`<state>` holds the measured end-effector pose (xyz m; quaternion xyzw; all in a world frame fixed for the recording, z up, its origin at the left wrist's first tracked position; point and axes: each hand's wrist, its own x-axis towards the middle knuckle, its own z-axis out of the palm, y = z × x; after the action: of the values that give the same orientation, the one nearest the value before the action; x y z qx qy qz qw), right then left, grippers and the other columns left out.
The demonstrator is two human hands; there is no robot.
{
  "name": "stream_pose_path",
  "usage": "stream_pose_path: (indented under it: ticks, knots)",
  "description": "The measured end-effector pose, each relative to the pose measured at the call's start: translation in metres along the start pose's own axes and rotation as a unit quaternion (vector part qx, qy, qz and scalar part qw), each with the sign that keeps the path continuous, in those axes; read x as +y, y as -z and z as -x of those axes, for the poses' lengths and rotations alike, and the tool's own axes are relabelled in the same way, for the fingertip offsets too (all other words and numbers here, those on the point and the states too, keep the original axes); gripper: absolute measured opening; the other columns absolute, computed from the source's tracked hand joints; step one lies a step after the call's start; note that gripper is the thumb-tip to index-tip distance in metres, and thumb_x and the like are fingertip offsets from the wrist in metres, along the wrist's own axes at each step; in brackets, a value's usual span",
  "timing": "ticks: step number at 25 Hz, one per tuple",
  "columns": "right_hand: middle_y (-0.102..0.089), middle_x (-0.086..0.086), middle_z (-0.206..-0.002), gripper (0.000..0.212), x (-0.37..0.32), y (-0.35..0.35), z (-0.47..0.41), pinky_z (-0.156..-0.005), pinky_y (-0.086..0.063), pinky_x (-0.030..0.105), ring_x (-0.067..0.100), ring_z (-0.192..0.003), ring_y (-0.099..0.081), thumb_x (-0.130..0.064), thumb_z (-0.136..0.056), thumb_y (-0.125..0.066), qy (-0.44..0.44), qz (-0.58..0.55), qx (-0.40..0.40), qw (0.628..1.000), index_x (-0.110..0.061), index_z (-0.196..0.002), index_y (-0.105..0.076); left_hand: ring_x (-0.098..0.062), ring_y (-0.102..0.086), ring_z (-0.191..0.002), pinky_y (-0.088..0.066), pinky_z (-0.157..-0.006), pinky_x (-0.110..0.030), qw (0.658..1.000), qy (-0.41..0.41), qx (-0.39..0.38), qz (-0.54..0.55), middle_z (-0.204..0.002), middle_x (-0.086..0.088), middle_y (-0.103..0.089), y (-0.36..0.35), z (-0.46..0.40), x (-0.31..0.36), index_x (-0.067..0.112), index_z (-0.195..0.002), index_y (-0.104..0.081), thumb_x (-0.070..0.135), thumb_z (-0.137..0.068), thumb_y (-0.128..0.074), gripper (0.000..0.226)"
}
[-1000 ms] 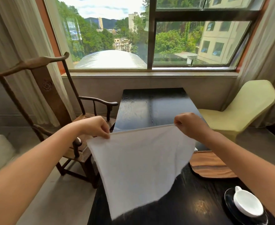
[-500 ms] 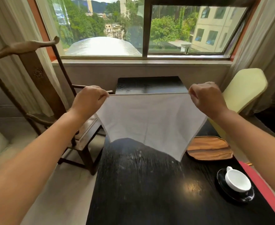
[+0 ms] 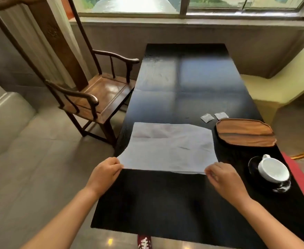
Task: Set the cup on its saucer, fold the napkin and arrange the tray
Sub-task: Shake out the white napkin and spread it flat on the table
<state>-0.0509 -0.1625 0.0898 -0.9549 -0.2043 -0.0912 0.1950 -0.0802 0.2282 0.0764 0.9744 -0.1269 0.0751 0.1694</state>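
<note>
A white napkin (image 3: 169, 148) lies spread on the black table (image 3: 165, 203), its far edge flat and its near edge lifted slightly. My left hand (image 3: 105, 172) pinches the near left corner. My right hand (image 3: 221, 175) pinches the near right corner. To the right stands a white cup (image 3: 273, 170) on a black saucer (image 3: 251, 165), its handle pointing away from me. Beyond it rests the empty wooden tray (image 3: 244, 134).
Two small white sachets (image 3: 214, 116) lie just behind the tray. A dark wooden armchair (image 3: 93, 90) stands at the table's left side, a pale yellow chair (image 3: 282, 87) at the right. A red strip (image 3: 302, 184) runs along the table's right edge.
Both hands have come down and toward me, from holding the napkin up in the air to laying it out on the table. The view has tipped downward.
</note>
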Motion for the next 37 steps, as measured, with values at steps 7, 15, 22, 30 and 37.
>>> stream_pose_path:
  ticks: [7,15,22,30,37]
  knots:
    - [-0.06,0.004,-0.067,0.015,0.018,-0.114,0.1,-0.053,-0.046,0.032,0.024,-0.06,-0.056,0.002,-0.067,-0.075,-0.054,-0.013,-0.094,0.994,-0.008,-0.069,-0.064,-0.017,-0.059,-0.058,-0.039,-0.048,-0.018,0.994,0.055,-0.092,-0.003,-0.071,-0.003,-0.063,-0.118,0.09,-0.009,0.006,-0.073,-0.071,0.002,-0.071,-0.077,0.008]
    - [-0.06,0.01,-0.073,0.016,0.01,-0.14,0.166,-0.056,-0.047,0.037,0.026,-0.068,-0.054,-0.011,-0.084,-0.056,-0.067,-0.02,-0.039,0.997,-0.001,-0.079,-0.068,-0.017,-0.055,-0.079,-0.047,-0.069,-0.023,0.996,0.084,0.029,0.021,-0.081,-0.01,-0.065,-0.153,0.15,0.001,0.002,-0.092,-0.072,0.017,-0.088,-0.052,0.025]
    - [-0.061,0.013,-0.072,0.026,-0.002,-0.141,0.203,-0.057,-0.047,0.04,0.028,-0.068,-0.054,-0.013,-0.087,-0.051,-0.065,-0.027,-0.033,0.997,0.002,-0.084,-0.072,-0.022,-0.055,-0.084,-0.039,-0.086,-0.02,0.997,0.05,0.054,-0.002,-0.085,-0.015,-0.062,-0.156,0.187,0.004,0.0,-0.101,-0.07,0.007,-0.09,-0.055,0.02]
    - [-0.058,0.021,-0.121,0.04,-0.033,-0.147,0.161,-0.097,-0.034,0.045,0.027,-0.118,-0.045,-0.028,-0.093,-0.04,-0.151,-0.022,0.015,0.988,-0.006,-0.122,-0.056,-0.026,-0.043,-0.127,-0.031,-0.107,-0.047,0.996,0.064,0.028,0.06,-0.131,-0.014,-0.052,-0.16,0.134,0.064,0.006,-0.129,-0.05,0.024,-0.094,-0.041,0.04]
    - [-0.008,0.007,-0.157,0.058,-0.058,-0.195,0.115,-0.114,-0.003,0.049,0.02,-0.144,0.0,-0.04,-0.093,-0.022,-0.169,0.085,-0.15,0.97,-0.024,-0.148,-0.011,-0.02,0.0,-0.144,0.0,-0.109,-0.062,0.984,0.061,-0.143,-0.084,-0.157,-0.005,-0.004,-0.221,0.077,0.119,0.03,-0.147,-0.011,0.047,-0.094,-0.022,0.057]
